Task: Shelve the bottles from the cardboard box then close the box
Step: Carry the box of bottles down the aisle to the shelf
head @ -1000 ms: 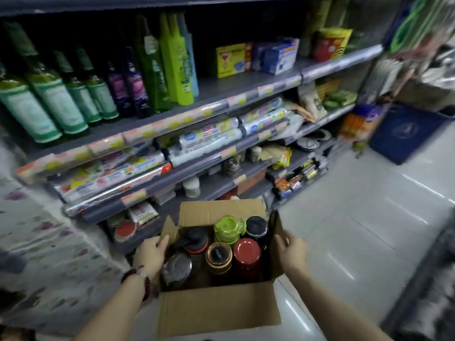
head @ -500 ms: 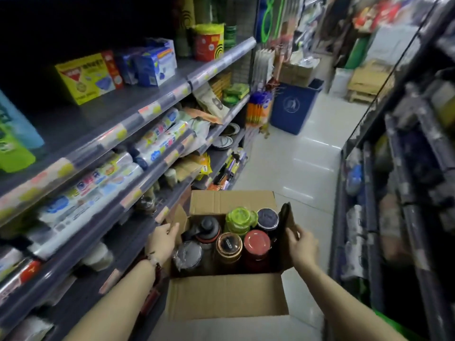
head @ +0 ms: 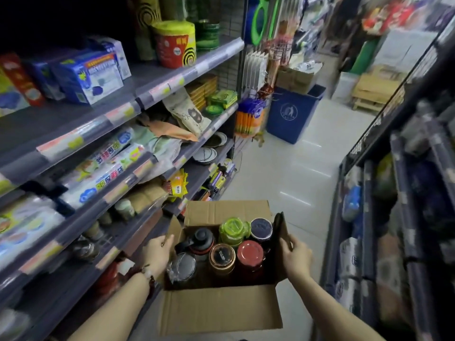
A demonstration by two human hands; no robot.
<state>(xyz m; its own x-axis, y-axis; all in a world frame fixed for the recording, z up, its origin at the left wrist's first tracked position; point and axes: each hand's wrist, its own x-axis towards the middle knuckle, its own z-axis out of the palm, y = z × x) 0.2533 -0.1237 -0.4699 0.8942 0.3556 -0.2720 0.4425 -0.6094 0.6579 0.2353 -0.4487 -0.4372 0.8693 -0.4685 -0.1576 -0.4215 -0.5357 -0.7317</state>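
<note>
Left hand (head: 157, 254) clamped on cardboard box (head: 219, 311) wall at 9 o'clock; right hand (head: 296, 257) clamped at 3; bottles (head: 222, 259) inside.

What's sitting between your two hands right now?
In the head view, the open cardboard box with six upright bottles lies between the left hand and right hand; each hand grips a side.

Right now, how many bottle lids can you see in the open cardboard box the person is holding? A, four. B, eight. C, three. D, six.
D: six lids show in the cardboard box, three in the far row, including the green lid, and three in the near row, including the red lid. The left hand and right hand grip its side flaps.
</note>
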